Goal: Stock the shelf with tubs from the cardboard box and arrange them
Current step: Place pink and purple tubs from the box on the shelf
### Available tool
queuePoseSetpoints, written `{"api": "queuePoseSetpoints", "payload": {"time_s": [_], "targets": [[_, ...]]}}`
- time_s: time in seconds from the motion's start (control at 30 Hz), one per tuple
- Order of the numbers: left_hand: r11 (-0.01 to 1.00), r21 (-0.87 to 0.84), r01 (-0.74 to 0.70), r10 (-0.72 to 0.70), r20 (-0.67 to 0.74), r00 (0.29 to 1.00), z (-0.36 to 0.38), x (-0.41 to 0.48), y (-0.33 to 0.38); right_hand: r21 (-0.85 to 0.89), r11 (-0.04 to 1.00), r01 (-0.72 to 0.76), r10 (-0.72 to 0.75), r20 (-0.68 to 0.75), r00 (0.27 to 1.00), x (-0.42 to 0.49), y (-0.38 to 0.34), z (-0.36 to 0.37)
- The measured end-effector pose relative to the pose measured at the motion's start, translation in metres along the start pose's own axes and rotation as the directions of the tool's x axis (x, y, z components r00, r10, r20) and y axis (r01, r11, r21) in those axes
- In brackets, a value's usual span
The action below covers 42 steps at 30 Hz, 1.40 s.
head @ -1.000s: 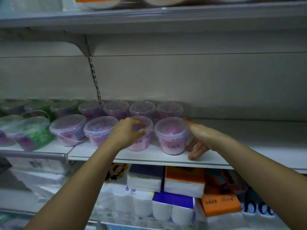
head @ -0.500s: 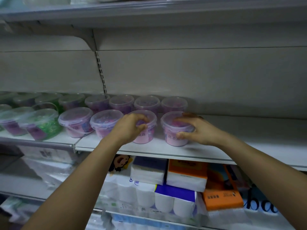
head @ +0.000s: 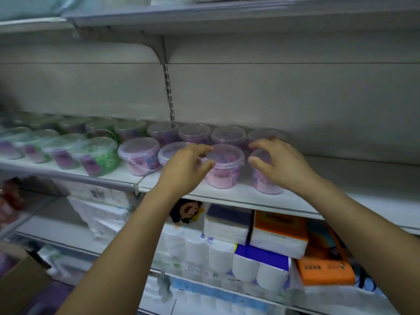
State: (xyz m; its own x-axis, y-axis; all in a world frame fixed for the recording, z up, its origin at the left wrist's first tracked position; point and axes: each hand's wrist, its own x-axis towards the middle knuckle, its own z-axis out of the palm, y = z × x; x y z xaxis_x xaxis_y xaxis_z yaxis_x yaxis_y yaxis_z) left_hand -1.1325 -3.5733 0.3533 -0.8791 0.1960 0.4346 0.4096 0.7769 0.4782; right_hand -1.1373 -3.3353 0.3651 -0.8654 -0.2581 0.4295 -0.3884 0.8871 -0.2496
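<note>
Lidded tubs (head: 223, 167) of pink filling on shelf (head: 229, 194)

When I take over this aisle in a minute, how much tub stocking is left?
Done: two rows of tubs stand on the shelf. In hand: the left hand and right hand curl at the two end front tubs, grip unclear. Left: the shelf is bare to their right; contents of the cardboard box are hidden.
</note>
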Motion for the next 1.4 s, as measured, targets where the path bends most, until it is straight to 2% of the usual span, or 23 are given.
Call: {"api": "queuePoseSetpoints", "payload": {"time_s": [0.13,0.27,0.5,0.67,0.77,0.87,0.93,1.07,1.17,1.27,1.4], "targets": [[0.997,0.025,0.07,-0.067,-0.114,0.991,-0.038,-0.048,-0.042,0.058,0.991,0.119,-0.118,-0.013,0.993,0.001,-0.067,0.017],[0.984,0.085,0.153,-0.143,-0.118,0.983,-0.087,-0.104,-0.099,0.107,0.978,0.182,-0.18,-0.023,0.983,0.005,-0.149,0.052],[0.91,0.273,0.312,-0.292,-0.113,0.95,-0.193,-0.205,-0.231,0.134,0.954,0.27,-0.283,0.093,0.955,0.019,-0.307,0.145],[0.812,0.313,0.493,-0.469,-0.153,0.87,-0.256,-0.277,-0.307,0.265,0.935,0.237,-0.296,0.212,0.931,0.035,-0.406,0.218],[0.779,0.254,0.574,-0.562,-0.125,0.818,-0.285,-0.307,-0.347,0.306,0.92,0.244,-0.342,0.325,0.882,0.042,-0.457,0.26],[0.716,0.284,0.638,-0.627,-0.141,0.766,-0.31,-0.329,-0.393,0.343,0.903,0.257,-0.389,0.402,0.829,0.056,-0.502,0.299],[0.67,0.275,0.69,-0.673,-0.166,0.72,-0.319,-0.343,-0.428,0.355,0.898,0.26,-0.408,0.448,0.796,0.067,-0.527,0.327],[0.604,0.201,0.771,-0.763,-0.133,0.633,-0.33,-0.357,-0.501,0.402,0.878,0.262,-0.454,0.521,0.722,0.101,-0.575,0.387],[0.542,0.075,0.837,-0.829,-0.116,0.547,-0.337,-0.363,-0.559,0.471,0.861,0.192,-0.471,0.595,0.651,0.133,-0.617,0.438],[0.43,-0.077,0.899,-0.903,-0.041,0.428,-0.341,-0.37,-0.621,0.523,0.85,0.061,-0.45,0.663,0.598,0.16,-0.658,0.492],[0.203,-0.35,0.914,-0.975,0.014,0.222,-0.349,-0.376,-0.698,0.538,0.838,-0.092,-0.428,0.752,0.502,0.187,-0.703,0.566]]}}
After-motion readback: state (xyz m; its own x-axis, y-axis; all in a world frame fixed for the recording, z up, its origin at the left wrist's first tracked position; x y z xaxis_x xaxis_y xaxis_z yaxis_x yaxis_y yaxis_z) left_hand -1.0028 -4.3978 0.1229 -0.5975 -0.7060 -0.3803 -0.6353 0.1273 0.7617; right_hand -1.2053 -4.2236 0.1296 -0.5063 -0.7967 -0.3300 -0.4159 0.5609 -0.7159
